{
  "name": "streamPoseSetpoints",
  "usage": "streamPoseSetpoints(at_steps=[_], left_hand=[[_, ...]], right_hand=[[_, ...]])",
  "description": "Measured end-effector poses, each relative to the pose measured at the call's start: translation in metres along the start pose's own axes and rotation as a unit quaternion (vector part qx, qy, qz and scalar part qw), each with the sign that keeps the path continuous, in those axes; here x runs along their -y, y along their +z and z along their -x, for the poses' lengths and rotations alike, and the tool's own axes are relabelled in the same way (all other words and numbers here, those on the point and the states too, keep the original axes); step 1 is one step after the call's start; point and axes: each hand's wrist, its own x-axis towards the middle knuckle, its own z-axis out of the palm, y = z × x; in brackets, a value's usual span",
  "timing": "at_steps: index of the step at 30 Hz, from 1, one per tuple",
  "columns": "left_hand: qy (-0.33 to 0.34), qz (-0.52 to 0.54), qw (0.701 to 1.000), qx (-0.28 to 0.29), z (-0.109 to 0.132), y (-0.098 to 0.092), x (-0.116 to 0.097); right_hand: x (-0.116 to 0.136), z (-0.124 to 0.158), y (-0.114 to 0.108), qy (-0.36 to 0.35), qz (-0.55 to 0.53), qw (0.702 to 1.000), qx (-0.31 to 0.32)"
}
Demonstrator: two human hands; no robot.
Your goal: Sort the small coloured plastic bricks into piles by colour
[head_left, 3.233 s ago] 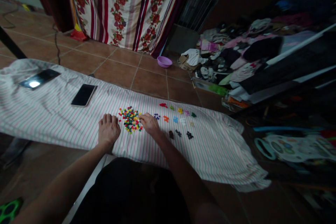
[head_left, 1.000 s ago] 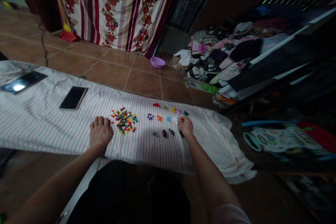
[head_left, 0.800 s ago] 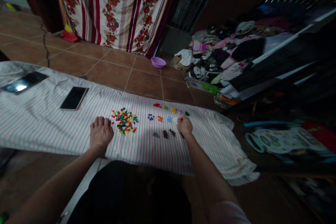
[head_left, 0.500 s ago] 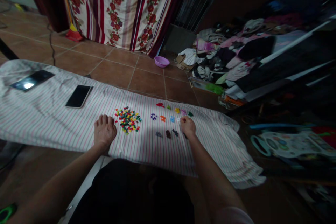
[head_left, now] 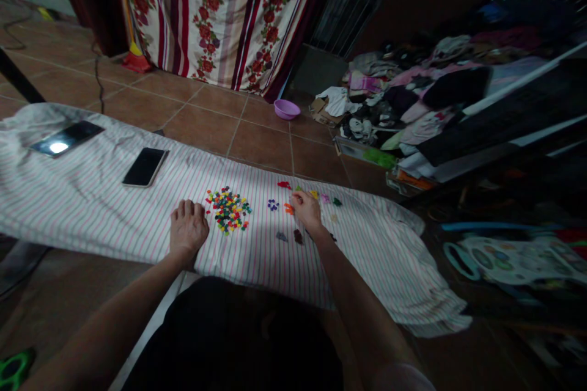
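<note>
My left hand lies palm down on the striped cloth, fingers out, just left of a mixed pile of small coloured pieces. My right hand is over the sorted groups, its fingers curled together; whatever they may hold is hidden. Beside its fingertips is an orange group. Around it are red, yellow, pink and dark green groups. A purple group is left of it, grey and brown ones nearer me. The light blue group is covered by my hand.
A phone and a dark tablet-like device reflecting a light lie on the cloth at left. Beyond it, a purple basin stands on the tiled floor. Heaped clothes and a toy-like panel are at right.
My right hand has moved left from the whitish group to beside the orange one, uncovering that pale group. My left hand stays on the cloth. The whole view has shifted slightly.
</note>
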Motion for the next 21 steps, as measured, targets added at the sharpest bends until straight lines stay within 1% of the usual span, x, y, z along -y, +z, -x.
streamPoseSetpoints(at_steps=[3, 5, 7, 9, 11, 15, 21], left_hand=[[0.0, 0.003, 1.0, 0.0, 0.0, 0.0, 0.001], [0.0, 0.001, 1.0, -0.002, 0.0, 0.0, 0.001], [0.003, -0.002, 1.0, -0.004, 0.0, 0.0, 0.001], [0.006, -0.004, 1.0, -0.007, 0.0, 0.001, 0.001], [0.005, -0.005, 1.0, -0.011, -0.001, 0.001, 0.001], [0.007, -0.007, 1.0, -0.016, -0.001, 0.001, 0.001], [0.009, -0.012, 1.0, -0.017, -0.001, 0.002, 0.002]], right_hand=[[0.051, -0.001, 0.021, -0.087, -0.073, 0.992, 0.059], [0.084, 0.0, 0.032, -0.128, -0.086, 0.982, 0.106], [0.11, 0.002, 0.042, -0.154, -0.079, 0.975, 0.142], [0.129, 0.002, 0.049, -0.165, -0.061, 0.971, 0.165], [0.141, 0.003, 0.055, -0.16, -0.038, 0.97, 0.18], [0.154, 0.004, 0.063, -0.143, 0.0, 0.968, 0.207], [0.168, 0.007, 0.067, -0.141, 0.038, 0.962, 0.231]])
